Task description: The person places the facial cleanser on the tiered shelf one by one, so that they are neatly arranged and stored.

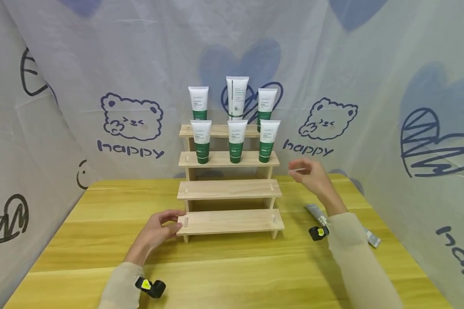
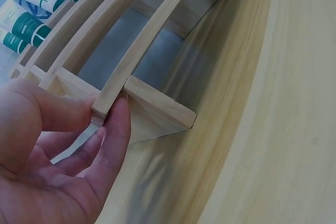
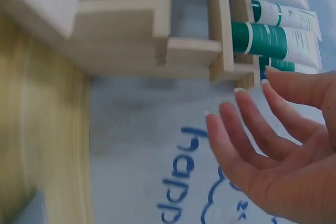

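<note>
Left grip (image 1: 158, 231): clamped on the left end of the bottom board (image 1: 232, 222), thumb and fingers on opposite faces of the wood.
Right grip (image 1: 311, 177): loosely curved, thumb and fingertips apart, holding nothing; near the right end of the second board (image 1: 218, 158) from the top.
Wooden rack (image 1: 206, 189): stands on the table, its four boards stepping up toward the back; probably light and stiff, so a push could shift it or rock the tubes. Best held at a board's end, as the left does.
Front tubes (image 1: 202, 139): three upright on the second board, caps down; likely light, soft-walled and a little slippery. Take them low, round the firmer green part, without squeezing.
Back tubes (image 1: 199, 101): two small ones on the top board, either side of a taller tube (image 1: 237, 95), which looks top-heavy and easier to tip.
Grey packaging (image 1: 314, 210): lies on the table by the right sleeve (image 1: 352, 253), partly hidden; one piece or two, I cannot tell.
Table (image 1: 224, 279): yellow wood grain, under everything.
</note>
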Tool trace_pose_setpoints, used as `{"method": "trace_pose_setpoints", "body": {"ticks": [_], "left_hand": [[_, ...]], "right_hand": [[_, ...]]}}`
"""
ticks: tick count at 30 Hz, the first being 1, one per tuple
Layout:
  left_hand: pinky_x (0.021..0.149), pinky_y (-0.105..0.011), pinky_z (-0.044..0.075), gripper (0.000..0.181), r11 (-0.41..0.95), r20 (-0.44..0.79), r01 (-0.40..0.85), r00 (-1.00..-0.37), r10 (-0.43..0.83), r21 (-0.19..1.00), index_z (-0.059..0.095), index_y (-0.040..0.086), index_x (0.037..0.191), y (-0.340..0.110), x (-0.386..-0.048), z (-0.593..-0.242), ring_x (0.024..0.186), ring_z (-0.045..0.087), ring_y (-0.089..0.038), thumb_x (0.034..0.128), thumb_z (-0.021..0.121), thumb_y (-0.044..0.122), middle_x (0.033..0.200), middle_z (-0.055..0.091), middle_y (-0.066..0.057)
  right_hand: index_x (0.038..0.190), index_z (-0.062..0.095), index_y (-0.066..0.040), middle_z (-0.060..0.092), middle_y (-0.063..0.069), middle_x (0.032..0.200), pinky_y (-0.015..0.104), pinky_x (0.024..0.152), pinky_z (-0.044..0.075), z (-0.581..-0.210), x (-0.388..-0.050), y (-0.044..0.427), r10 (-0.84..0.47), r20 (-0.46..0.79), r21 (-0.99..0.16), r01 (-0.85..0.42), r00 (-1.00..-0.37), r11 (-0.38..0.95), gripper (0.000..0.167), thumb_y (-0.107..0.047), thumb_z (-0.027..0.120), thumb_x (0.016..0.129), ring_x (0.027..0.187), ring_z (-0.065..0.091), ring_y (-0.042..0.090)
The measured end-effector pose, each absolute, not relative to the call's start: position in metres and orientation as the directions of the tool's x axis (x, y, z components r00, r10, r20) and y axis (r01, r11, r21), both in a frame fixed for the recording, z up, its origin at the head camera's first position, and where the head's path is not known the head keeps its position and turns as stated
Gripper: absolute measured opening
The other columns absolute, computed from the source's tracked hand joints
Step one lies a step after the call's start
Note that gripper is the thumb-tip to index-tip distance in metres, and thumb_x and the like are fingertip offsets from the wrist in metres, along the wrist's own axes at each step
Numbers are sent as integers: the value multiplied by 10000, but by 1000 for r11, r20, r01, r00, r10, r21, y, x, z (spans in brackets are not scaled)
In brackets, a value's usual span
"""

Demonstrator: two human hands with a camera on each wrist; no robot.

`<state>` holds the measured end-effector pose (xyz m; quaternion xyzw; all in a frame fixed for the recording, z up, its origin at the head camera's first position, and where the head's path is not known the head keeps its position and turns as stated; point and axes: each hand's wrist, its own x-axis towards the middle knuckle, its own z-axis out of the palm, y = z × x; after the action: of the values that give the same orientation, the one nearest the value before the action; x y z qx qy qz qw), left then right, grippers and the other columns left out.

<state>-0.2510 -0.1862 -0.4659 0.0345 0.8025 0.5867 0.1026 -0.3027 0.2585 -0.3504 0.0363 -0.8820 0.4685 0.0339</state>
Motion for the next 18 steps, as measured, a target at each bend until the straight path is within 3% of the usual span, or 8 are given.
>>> {"method": "trace_pose_setpoints", "body": {"ticks": [9,18], "left_hand": [[820,-240,616,412,271,-113,-64,-980,167,960,602,16,1401,-183,-250,-468,966,611,-141,996,654,78,1316,564,-197],[832,-237,615,410,281,-120,-76,-982,145,957,605,27,1402,-185,-248,-468,969,614,-153,997,649,73,1322,565,-200]], "right_hand": [[1240,652,60,677,283,1233,446,868,636,-362,-272,299,-113,91,-650,-146,-989,746,301,-123,662,1002,1053,691,398],[1242,629,91,682,297,1174,355,714,620,-379,-258,327,-84,-58,-636,-28,-995,771,328,-111,676,988,885,691,248]]}}
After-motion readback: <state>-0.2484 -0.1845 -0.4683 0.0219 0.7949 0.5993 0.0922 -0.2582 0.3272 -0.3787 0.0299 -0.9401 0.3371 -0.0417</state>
